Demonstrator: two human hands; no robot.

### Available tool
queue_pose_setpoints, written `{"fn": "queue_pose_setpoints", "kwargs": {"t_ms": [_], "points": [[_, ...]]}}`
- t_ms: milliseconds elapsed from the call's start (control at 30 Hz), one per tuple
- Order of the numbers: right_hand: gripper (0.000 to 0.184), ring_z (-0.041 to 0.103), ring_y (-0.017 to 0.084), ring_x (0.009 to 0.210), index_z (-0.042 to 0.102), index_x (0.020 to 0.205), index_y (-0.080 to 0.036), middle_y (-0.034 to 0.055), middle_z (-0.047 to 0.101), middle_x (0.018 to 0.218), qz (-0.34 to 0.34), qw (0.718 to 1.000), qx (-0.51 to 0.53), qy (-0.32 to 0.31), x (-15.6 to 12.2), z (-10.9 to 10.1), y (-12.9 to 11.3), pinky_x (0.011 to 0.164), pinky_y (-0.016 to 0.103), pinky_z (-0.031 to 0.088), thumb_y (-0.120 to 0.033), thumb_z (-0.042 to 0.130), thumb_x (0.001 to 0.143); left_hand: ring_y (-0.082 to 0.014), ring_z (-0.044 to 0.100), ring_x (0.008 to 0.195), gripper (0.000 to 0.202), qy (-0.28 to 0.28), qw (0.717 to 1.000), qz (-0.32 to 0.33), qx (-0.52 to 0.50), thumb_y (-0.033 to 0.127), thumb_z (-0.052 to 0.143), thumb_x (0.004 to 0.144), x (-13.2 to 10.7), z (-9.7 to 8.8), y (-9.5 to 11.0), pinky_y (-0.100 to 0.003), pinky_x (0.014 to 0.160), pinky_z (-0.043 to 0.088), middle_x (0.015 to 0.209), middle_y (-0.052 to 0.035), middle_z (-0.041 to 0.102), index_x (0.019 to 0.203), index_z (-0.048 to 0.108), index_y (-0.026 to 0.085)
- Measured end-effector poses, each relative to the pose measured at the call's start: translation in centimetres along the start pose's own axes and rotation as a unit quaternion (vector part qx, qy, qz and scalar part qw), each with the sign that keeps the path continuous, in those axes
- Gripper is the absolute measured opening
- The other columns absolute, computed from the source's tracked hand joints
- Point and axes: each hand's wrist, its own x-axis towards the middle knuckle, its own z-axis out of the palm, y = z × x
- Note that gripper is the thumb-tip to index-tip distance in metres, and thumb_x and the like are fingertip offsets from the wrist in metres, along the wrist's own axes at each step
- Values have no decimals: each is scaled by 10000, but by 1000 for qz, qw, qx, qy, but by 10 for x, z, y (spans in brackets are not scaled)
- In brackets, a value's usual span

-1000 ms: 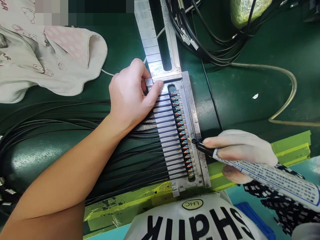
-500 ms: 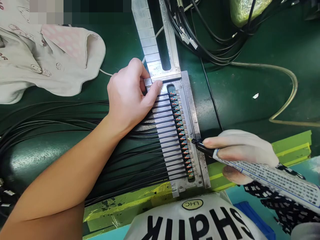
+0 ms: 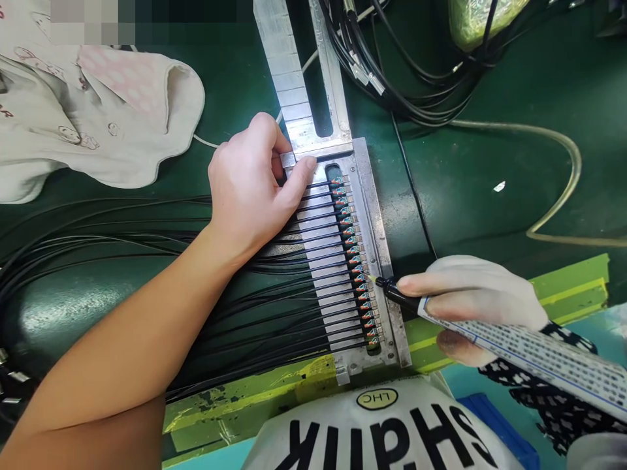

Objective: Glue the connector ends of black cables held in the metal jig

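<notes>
My left hand is closed on the upper left end of a metal fixture, thumb pressed on its top face. Several black cables lie side by side across the fixture. Their stripped ends, with small coloured wires and connectors, sit in a row over its slot. My right hand, in a pale glove, grips a pen-shaped applicator with a printed white barrel and black front. Its thin yellowish tip points left at the connectors just below the middle of the row; whether it touches one I cannot tell.
A second slotted metal fixture adjoins the top end. Coiled black cables and a clear tube lie at the upper right. White printed cloth is at the upper left. Yellow-green tape runs along the green table's front edge.
The applicator's tip has moved slightly down along the row of connectors, with my right hand. My left hand keeps its hold on the fixture. The whole view has shifted a little.
</notes>
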Motion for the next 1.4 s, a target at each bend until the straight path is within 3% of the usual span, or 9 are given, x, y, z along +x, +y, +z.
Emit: {"fn": "queue_pose_setpoints", "kwargs": {"t_ms": [100, 267, 467, 633, 833, 933, 1133, 1400], "points": [[127, 772, 172, 808, 656, 973, -173, 162, 783, 1044, -16, 999, 39, -1, -1, -1, 0, 688, 286, 625, -167, 658, 847, -218, 658, 872, 258, -2, 1000, -1, 3, 481, 657, 891, 0, 0, 0, -420, 899, 512, 753, 6, 540, 939, 518, 268], [137, 773, 182, 840, 664, 987, -171, 164, 777, 1069, -8, 999, 43, -1, -1, 0, -1, 686, 292, 624, -165, 665, 850, -215, 647, 871, 262, -13, 1000, -14, 21, 464, 656, 891, 0, -1, 2, -422, 899, 492, 761, 6, 523, 947, 509, 254], [109, 773, 198, 791, 651, 1003, -226, 116, 787, 1070, 25, 999, 7, 33, 4, 2, -6, 708, 347, 650, -283, 636, 911, -215, 648, 811, 282, -7, 999, -11, 31, 447, 670, 860, 2, 0, 3, -429, 852, 492, 723, 19, 481, 914, 491, 236], [111, 778, 207, 867, 655, 981, -208, 119, 789, 1058, 32, 999, -2, 13, 10, 4, -6, 732, 343, 652, -289, 647, 905, -211, 636, 774, 276, -2, 999, -2, 37, 441, 665, 848, 2, 1, 2, -414, 805, 485, 723, 16, 495, 907, 483, 242], [91, 780, 205, 852, 653, 964, -221, 104, 794, 1033, 38, 999, -8, 15, 13, 4, -5, 739, 327, 654, -265, 644, 885, -218, 653, 845, 318, -11, 999, -11, 31, 507, 641, 869, 3, 2, 1, -439, 892, 485, 741, 15, 483, 929, 493, 232], [92, 780, 198, 846, 659, 947, -216, 102, 794, 1027, 39, 999, -8, 21, 14, 3, -5, 753, 306, 649, -250, 657, 861, -211, 648, 813, 301, 0, 1000, -2, 23, 485, 668, 859, 2, 1, 1, -427, 865, 504, 721, 21, 488, 917, 498, 243], [130, 775, 202, 911, 656, 975, -198, 121, 787, 1065, 40, 999, -7, 20, 15, 5, -4, 799, 305, 647, -234, 676, 852, -219, 650, 890, 247, -10, 1000, -16, 1, 424, 689, 877, 1, -1, 3, -432, 947, 496, 756, 10, 521, 935, 519, 255], [91, 780, 203, 844, 662, 952, -217, 107, 794, 1034, 34, 999, 0, 15, 13, 4, -3, 752, 309, 653, -274, 655, 881, -212, 656, 826, 265, 9, 1000, 0, 7, 431, 709, 853, 2, 1, 2, -440, 891, 528, 718, 21, 504, 915, 527, 249]]}}
